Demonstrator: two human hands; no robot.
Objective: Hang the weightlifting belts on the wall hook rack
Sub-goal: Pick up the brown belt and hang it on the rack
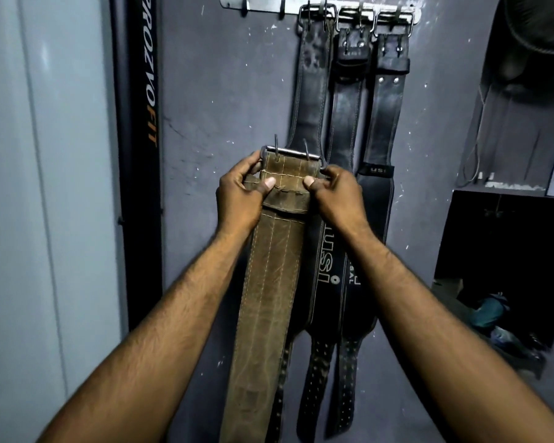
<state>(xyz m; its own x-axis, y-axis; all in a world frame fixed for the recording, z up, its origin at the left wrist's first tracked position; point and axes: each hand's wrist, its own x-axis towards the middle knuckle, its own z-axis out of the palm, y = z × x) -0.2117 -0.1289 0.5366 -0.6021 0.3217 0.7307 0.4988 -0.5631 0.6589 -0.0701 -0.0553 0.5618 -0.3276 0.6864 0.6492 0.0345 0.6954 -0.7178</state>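
Both the left hand (240, 193) and right hand (336, 193) pinch the worn brown leather belt (269, 282) beneath its steel buckle (291, 153), keeping that free for a bare hook at the left end of the metal wall hook rack (263, 3); three black leather belts (349, 123) fill its right end.

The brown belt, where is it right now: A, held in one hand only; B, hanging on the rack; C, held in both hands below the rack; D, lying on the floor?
C: the left hand and right hand grip the brown belt near its buckle, well below the hook rack.

Both hands, left hand (240, 196) and right hand (339, 195), grip a brown belt (269, 282) just below its buckle (291, 153). Three black belts (349, 123) hang from the wall hook rack (269, 3) above
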